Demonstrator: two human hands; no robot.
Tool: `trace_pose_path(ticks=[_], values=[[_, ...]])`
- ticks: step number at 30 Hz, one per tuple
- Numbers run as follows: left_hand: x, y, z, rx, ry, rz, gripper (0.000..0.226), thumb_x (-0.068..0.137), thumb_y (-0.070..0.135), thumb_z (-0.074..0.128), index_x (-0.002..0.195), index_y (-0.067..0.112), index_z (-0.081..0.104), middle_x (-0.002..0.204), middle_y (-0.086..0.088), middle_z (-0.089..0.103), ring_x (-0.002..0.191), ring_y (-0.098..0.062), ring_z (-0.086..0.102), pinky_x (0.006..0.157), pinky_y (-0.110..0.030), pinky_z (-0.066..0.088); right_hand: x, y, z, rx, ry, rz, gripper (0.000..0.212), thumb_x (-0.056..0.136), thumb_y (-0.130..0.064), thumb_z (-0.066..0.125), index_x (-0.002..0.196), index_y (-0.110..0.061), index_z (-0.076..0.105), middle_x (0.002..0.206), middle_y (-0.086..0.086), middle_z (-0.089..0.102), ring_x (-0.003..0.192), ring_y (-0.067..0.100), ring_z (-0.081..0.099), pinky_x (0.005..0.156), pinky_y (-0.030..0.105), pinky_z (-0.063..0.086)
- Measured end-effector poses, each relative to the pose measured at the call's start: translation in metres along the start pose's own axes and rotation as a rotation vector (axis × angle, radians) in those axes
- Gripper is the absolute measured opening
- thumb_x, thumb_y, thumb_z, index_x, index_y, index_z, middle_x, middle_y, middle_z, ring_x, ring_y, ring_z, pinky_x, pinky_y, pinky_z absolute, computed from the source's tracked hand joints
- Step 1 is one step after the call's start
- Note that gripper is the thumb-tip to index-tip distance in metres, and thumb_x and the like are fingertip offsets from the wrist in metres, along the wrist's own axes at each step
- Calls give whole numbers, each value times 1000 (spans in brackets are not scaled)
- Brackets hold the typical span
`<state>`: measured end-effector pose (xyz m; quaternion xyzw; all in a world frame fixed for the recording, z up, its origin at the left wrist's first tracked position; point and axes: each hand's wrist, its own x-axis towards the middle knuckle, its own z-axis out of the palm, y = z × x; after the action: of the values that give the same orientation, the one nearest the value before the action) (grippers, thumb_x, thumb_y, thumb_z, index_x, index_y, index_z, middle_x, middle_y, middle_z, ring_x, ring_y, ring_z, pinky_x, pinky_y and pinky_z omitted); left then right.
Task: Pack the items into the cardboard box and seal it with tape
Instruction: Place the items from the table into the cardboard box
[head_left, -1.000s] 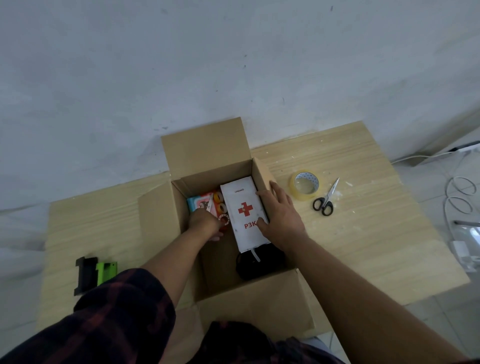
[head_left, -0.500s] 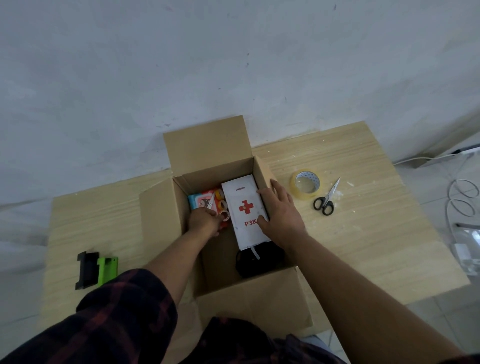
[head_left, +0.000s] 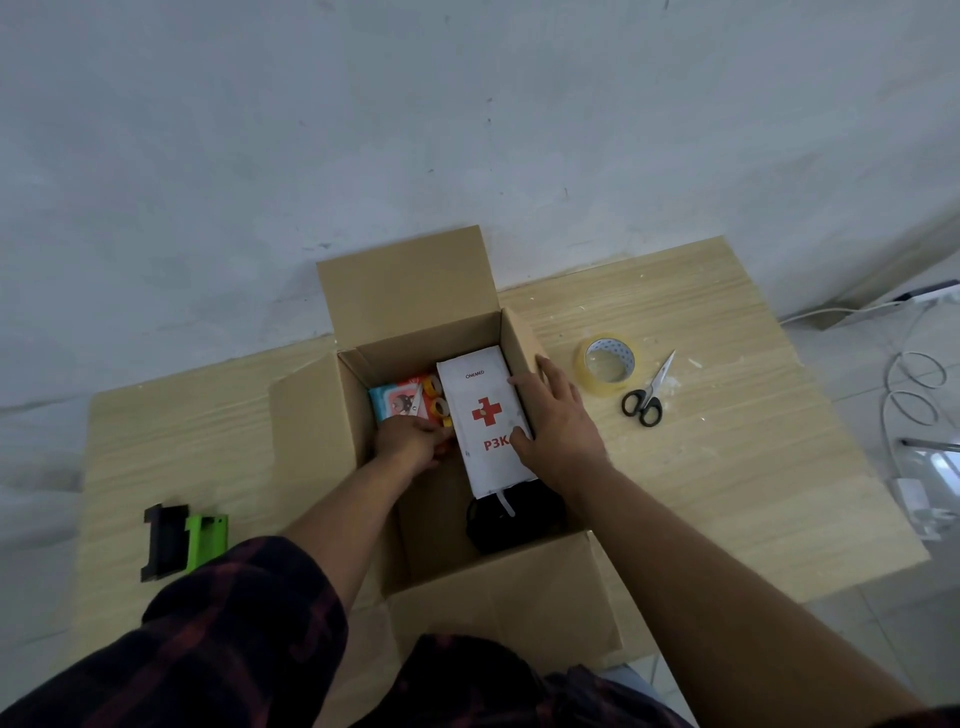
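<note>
Your right hand (head_left: 556, 426) lies flat and spread on the right edge of the white first-aid kit (head_left: 485, 415). The kit lies along the right wall of the cardboard box (head_left: 306, 431) at frame centre, its near end over a black pouch (head_left: 514, 519). Your left hand (head_left: 410, 441) is down inside by the small colourful packets (head_left: 397, 402). Its fingers look curled, but I cannot tell what they hold.

Press the kit towards that wall so the packets get a flat slot beside it. Settle everything below the rim so the flaps can meet. The tape roll (head_left: 605, 364) and scissors (head_left: 647, 397) wait on the desk (head_left: 727, 467) at right.
</note>
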<state>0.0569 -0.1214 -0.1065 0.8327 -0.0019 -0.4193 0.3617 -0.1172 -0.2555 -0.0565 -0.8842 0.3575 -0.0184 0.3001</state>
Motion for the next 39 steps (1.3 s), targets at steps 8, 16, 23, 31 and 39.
trace_pose_path(ticks=[8, 16, 23, 31, 39], values=[[2, 7, 4, -130, -26, -59, 42, 98, 8, 73, 137, 15, 60, 115, -9, 70, 92, -25, 76, 76, -38, 65, 1, 0, 0, 4, -1, -2, 63, 92, -32, 71, 145, -40, 39, 174, -6, 13, 156, 29, 26, 102, 46, 54], [6, 14, 7, 60, 81, 34, 50, 101, 17, 69, 148, 19, 54, 120, -10, 69, 89, -24, 74, 76, -40, 67, 1, -1, 0, 7, 1, 6, 62, 93, -32, 71, 146, -40, 39, 174, -7, 13, 158, 28, 23, 104, 46, 53], [-3, 39, -4, 153, 27, 121, 36, 105, 29, 63, 141, 25, 58, 87, 4, 65, 80, -27, 74, 69, -36, 62, 0, 1, 0, 17, -2, 1, 64, 92, -32, 70, 146, -41, 39, 174, -7, 13, 156, 26, 25, 102, 46, 54], [-8, 33, 4, -34, 40, -179, 28, 108, 22, 55, 134, 13, 55, 106, -12, 72, 82, -24, 75, 66, -37, 66, 0, 0, -1, 27, 3, 1, 63, 92, -32, 70, 146, -41, 39, 174, -7, 13, 156, 27, 25, 105, 48, 54], [-20, 32, 8, -274, -95, -232, 18, 112, 14, 41, 125, 12, 55, 102, -11, 78, 80, -22, 79, 63, -33, 65, 0, 2, 0, 14, 9, -7, 63, 92, -32, 70, 146, -40, 39, 174, -6, 14, 156, 28, 27, 104, 48, 54]])
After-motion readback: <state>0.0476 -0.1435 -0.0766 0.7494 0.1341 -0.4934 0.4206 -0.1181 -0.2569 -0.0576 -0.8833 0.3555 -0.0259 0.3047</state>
